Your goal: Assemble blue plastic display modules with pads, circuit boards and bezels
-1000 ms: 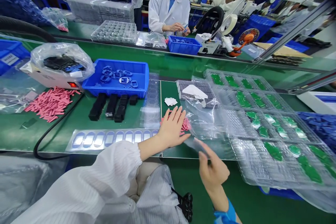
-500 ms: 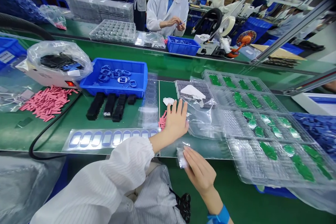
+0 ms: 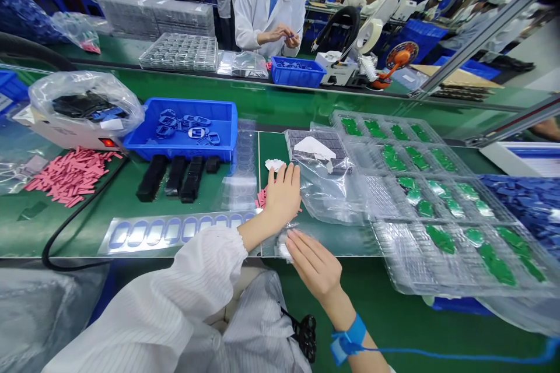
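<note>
My left hand lies over a small heap of pink strips, its fingers less spread and pointing away from me. White paper pieces sit just beyond its fingertips. Near the table's front edge, my right hand has its fingers together on a small clear plastic bag, which is blurred. A blue strap is round the right wrist. To the right of my left hand lies a larger clear bag, below a block of grey strips.
Clear trays with green boards fill the right side. On the left are a blue bin, black stacks, a pink pile and a black cable. Across the glass partition, a person in white works.
The right hand and small bag have moved left, closer to my left hand. The left hand's fingers have drawn together somewhat. The view has shifted slightly, and more blue wrist cord shows.
</note>
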`<act>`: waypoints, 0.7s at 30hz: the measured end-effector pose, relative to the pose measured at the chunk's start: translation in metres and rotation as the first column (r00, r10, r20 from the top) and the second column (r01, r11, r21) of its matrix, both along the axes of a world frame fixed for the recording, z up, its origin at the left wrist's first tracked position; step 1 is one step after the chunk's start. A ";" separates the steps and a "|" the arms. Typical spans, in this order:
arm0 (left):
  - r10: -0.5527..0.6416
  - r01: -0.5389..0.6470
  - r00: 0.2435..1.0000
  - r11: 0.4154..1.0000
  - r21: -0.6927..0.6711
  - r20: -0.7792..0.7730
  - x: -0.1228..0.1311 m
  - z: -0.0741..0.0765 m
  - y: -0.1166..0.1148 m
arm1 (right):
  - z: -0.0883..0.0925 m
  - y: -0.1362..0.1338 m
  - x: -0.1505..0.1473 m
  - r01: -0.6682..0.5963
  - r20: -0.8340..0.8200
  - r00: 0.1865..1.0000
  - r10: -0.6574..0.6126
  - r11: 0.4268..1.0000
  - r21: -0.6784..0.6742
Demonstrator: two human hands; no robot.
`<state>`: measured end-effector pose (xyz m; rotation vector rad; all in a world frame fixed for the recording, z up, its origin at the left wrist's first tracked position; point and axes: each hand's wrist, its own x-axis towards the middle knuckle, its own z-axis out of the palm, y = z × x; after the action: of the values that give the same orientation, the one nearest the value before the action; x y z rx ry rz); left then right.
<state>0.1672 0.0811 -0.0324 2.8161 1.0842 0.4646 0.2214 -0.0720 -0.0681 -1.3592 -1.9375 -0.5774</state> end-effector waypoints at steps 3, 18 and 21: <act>-0.026 0.026 1.000 1.000 0.000 0.011 -0.008 0.003 0.004 | 0.003 0.001 -0.008 0.040 0.007 0.999 -0.040 0.999 -0.017; -0.355 0.355 0.934 0.935 0.006 -0.037 -0.042 0.012 0.014 | 0.003 -0.008 -0.021 0.098 -0.066 0.992 -0.108 0.986 -0.136; -0.367 0.367 0.930 0.930 0.005 -0.027 -0.042 0.016 0.017 | 0.003 -0.005 -0.027 0.143 -0.085 0.984 -0.155 0.981 -0.131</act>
<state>0.1255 0.0985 -0.0167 2.9424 0.5326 0.3966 0.1945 -0.0769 -0.0649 -1.5917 -1.8316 -0.4601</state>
